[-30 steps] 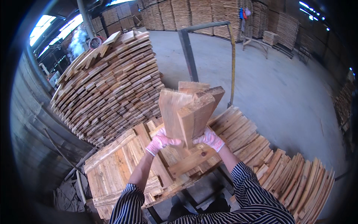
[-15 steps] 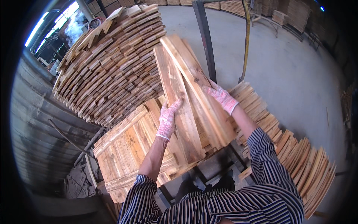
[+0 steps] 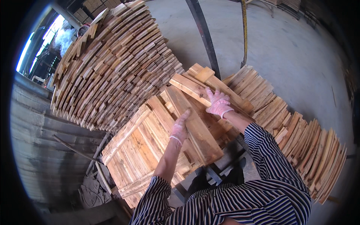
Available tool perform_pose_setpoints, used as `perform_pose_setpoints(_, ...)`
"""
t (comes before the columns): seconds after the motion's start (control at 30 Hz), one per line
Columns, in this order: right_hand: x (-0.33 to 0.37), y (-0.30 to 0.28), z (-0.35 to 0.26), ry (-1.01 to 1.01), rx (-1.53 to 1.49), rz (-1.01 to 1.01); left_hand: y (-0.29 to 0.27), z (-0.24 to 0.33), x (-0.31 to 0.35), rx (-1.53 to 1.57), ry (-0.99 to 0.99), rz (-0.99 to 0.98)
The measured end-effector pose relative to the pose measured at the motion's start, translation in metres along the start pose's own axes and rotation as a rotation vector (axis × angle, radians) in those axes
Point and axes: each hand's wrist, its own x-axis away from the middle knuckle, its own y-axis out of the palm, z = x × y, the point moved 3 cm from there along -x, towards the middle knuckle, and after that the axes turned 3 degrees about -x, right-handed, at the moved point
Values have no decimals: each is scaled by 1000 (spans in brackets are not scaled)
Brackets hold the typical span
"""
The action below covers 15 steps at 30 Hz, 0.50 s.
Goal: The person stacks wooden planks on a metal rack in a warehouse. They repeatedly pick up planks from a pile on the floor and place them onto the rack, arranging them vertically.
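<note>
Floor (image 3: 292, 60), smooth and grey, takes most of the upper right on my feed. Tall board stack (image 3: 116, 71) is next, upper left: many layers, ends toward me, a few loose pieces angled on top. Grey wall (image 3: 48, 142) runs down the left side; a dark rod (image 3: 73, 148) slants near its foot. Striped shirt (image 3: 258, 198) spans the bottom, both forearms reaching up out of it. Low board pile (image 3: 138, 153) sits left of center, planks side by side with pieces laid across. Board row (image 3: 296, 150) curves off to the lower right, planks packed close. Dark post (image 3: 204, 37) and thinner yellow post (image 3: 244, 33) stand beyond the work.

Handled boards are mid-view, between pile and row. I've got a wide board (image 3: 195, 127) lying at a slant over the pile's right part, and a narrow board (image 3: 189, 88) ahead and to the right of it, next to another long board (image 3: 234, 95).

Right hand (image 3: 218, 103), pink-and-white glove: fingers fanned wide, resting on the narrow board. Left hand (image 3: 180, 129), same glove: fingers along the wide board's left edge; can't tell if it's gripping. Smallest: short block (image 3: 204, 74) on the boards' far end.
</note>
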Motion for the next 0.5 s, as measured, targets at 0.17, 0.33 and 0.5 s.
perform_pose_setpoints(0.17, -18, -6, -5, 130, -145, -36, -3, 21, -18, -117, 265, 92)
perform_pose_setpoints(0.33, -14, 0, -1, 124, -100, -16, -13, 55, 55, -43, 189, -5)
perform_pose_setpoints(0.5, 29, 12, -26, -31, 119, 275, -103, 39, 90, -25, 212, 40)
